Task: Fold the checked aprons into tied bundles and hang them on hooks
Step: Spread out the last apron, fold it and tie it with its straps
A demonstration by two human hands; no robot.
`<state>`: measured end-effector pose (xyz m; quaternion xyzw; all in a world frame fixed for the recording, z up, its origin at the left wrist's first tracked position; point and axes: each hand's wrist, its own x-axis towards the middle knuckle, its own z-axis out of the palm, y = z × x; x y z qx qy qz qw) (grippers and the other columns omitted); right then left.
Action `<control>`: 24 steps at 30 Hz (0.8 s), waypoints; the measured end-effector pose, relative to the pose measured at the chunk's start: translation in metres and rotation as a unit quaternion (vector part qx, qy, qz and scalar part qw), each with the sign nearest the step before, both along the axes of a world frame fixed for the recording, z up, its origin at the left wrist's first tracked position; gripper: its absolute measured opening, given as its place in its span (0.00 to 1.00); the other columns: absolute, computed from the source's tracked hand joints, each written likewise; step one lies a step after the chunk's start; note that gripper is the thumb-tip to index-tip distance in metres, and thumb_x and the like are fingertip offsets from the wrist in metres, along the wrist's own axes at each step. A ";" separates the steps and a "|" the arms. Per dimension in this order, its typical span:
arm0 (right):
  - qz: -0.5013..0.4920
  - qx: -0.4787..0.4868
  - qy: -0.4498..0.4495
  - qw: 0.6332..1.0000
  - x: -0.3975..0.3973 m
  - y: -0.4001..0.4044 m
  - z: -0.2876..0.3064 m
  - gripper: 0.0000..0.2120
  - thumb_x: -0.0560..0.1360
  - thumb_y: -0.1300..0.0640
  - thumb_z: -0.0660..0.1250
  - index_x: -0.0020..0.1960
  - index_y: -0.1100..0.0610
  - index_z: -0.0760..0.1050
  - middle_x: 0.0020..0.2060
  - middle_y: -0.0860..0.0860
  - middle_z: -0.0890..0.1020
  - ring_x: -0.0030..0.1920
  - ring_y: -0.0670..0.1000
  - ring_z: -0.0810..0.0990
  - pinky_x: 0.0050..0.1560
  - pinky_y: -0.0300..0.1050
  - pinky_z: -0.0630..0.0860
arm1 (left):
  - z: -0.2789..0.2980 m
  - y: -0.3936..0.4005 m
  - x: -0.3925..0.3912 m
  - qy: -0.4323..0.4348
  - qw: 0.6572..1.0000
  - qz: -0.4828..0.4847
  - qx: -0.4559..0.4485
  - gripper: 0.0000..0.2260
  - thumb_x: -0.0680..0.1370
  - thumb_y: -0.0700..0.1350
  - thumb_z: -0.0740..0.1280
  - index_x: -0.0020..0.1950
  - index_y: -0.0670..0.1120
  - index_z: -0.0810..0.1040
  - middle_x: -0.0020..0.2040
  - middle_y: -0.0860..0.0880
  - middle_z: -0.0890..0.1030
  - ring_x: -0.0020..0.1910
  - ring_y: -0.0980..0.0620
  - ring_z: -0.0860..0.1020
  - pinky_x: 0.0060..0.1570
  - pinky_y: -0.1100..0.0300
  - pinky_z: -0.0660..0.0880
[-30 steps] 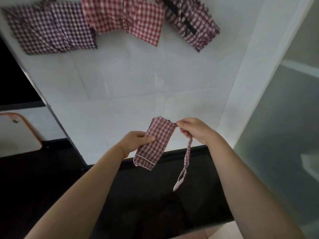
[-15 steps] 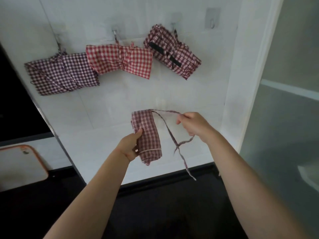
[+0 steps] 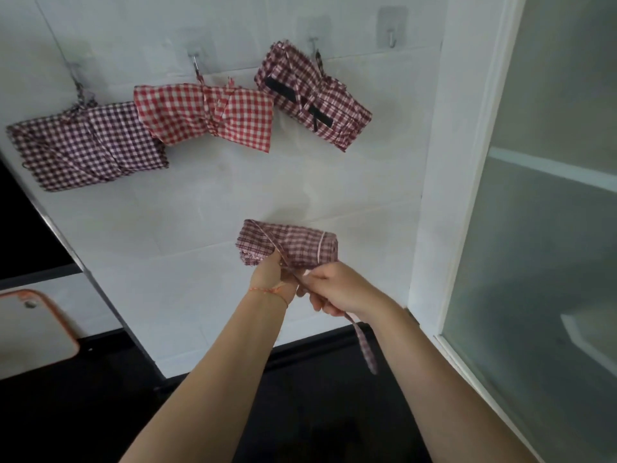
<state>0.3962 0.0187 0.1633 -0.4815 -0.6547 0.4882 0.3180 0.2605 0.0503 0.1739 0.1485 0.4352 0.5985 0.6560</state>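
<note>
Left hand (image 3: pixel 275 275) grips the folded maroon-checked apron (image 3: pixel 293 243) from below, held up in front of the white wall (image 3: pixel 233 202). Right hand (image 3: pixel 337 290) pinches its strap (image 3: pixel 365 349), which crosses the bundle and hangs loose past the wrist. 3 tied bundles hang on hooks above: purple (image 3: pixel 86 145), red (image 3: pixel 207 115), maroon (image 3: pixel 314 96); 1 hook (image 3: pixel 391 38) is bare.
</note>
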 end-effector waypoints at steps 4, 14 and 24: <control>-0.022 -0.032 -0.013 0.999 0.013 0.005 -0.015 0.14 0.82 0.53 0.62 0.45 0.58 0.82 0.28 0.46 0.69 0.28 0.46 0.63 0.28 0.38 0.59 | 0.011 0.002 -0.007 -0.052 0.996 -0.069 0.017 0.06 0.81 0.38 0.64 0.44 0.41 0.75 0.40 0.44 0.80 0.43 0.46 0.80 0.54 0.51 0.78; -0.086 0.000 0.051 0.995 0.048 0.028 -0.008 0.25 0.81 0.48 0.64 0.58 0.72 0.75 0.45 0.68 0.80 0.41 0.59 0.77 0.44 0.51 0.75 | 0.004 -0.007 -0.028 0.147 0.924 -0.341 0.093 0.22 0.72 0.44 0.71 0.64 0.38 0.78 0.58 0.42 0.78 0.58 0.42 0.78 0.63 0.47 0.75; -0.104 0.086 0.092 0.987 0.045 0.034 0.002 0.26 0.74 0.47 0.74 0.69 0.44 0.69 0.69 0.45 0.73 0.67 0.47 0.72 0.65 0.47 0.71 | 0.012 -0.017 -0.039 0.248 0.882 -0.374 0.147 0.18 0.71 0.45 0.70 0.60 0.43 0.79 0.53 0.47 0.83 0.52 0.48 0.80 0.54 0.55 0.78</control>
